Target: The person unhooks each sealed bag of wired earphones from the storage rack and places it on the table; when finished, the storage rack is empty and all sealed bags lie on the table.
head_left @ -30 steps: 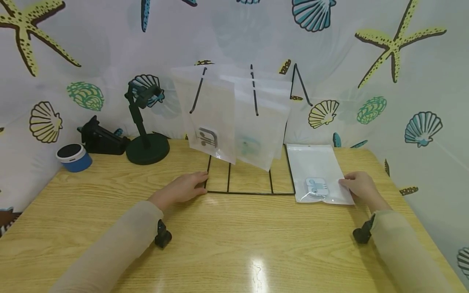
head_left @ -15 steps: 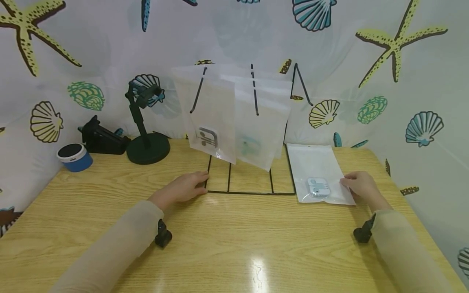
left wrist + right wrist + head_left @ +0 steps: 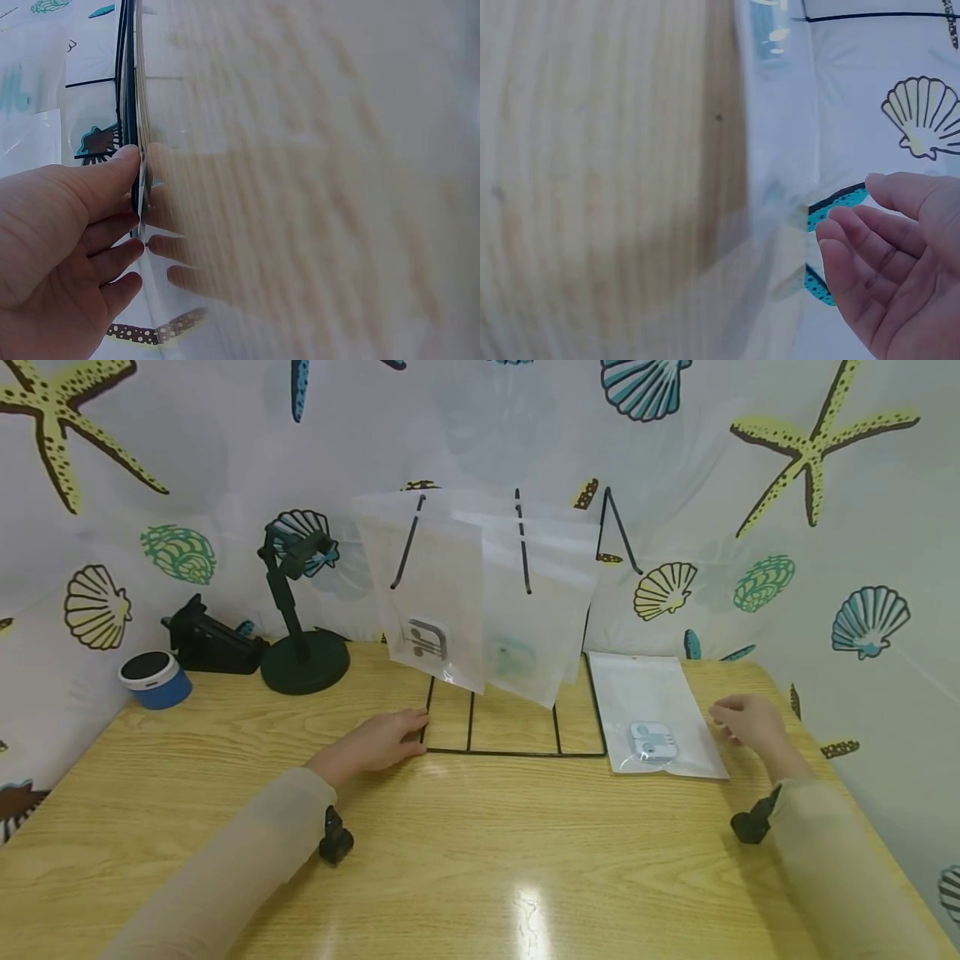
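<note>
My left hand (image 3: 375, 742) lies at the left front corner of the black wire rack (image 3: 517, 753), its fingertips touching the frame; the left wrist view shows the same hand (image 3: 67, 247) with thumb and fingertips against the dark bar (image 3: 129, 90). Two hooks carry clear bags, the left one (image 3: 442, 577) with earphones in it. Flat on the table, right of the rack, lies a white bag (image 3: 648, 693) with a square earphone case (image 3: 652, 742). Just right of it hovers my right hand (image 3: 753, 727), empty, fingers loosely bent, also in the right wrist view (image 3: 907, 262).
At the back left of the wooden table (image 3: 480, 843) stand a round-based dark stand (image 3: 303, 664), a black holder (image 3: 217, 643) and a blue and white cylinder (image 3: 157, 681). A patterned cloth (image 3: 525, 435) hangs behind. The rack's right hook (image 3: 622, 531) holds nothing.
My right hand has let go of the white bag's right edge and moved slightly right and up. The left hand stays at the rack's corner.
</note>
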